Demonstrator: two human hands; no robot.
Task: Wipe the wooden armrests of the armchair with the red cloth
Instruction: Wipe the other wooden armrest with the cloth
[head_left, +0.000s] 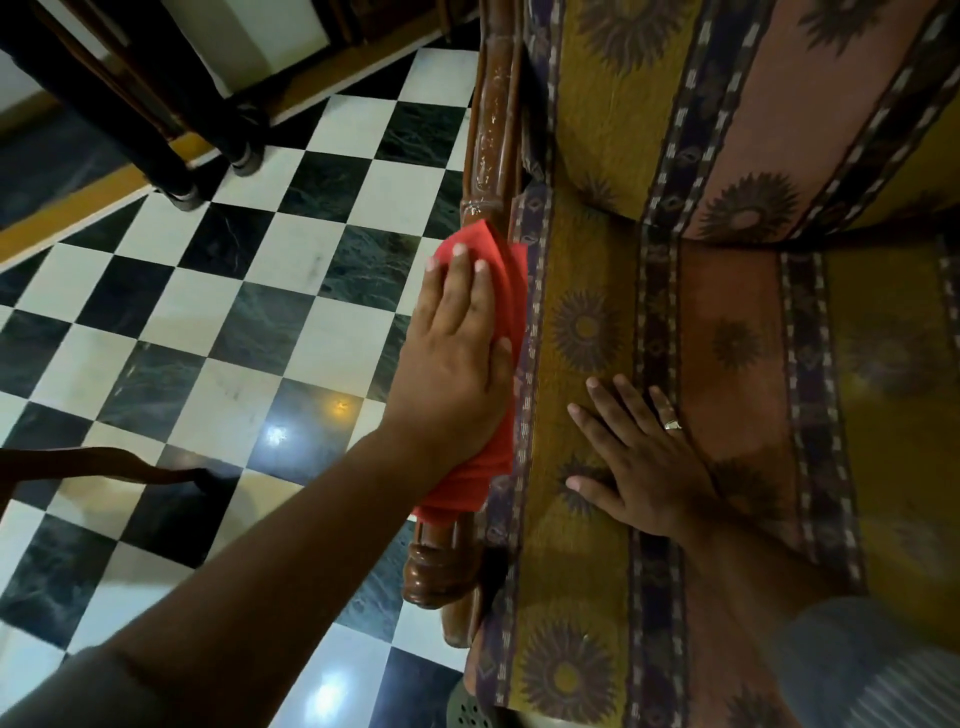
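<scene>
While the left hand (457, 338) presses flat-fingered on the red cloth (478, 478), bare wooden armrest (491, 130) extends toward 12 o'clock; right hand (644, 467) rests splayed on the seat cushion (587, 571).

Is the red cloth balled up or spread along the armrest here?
Spread: the red cloth lies lengthwise over the armrest under the flat left hand, showing beyond it at both ends.

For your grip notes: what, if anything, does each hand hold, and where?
Nothing gripped: left hand presses the red cloth, at its middle, onto the armrest; right hand rests on the seat.
</scene>
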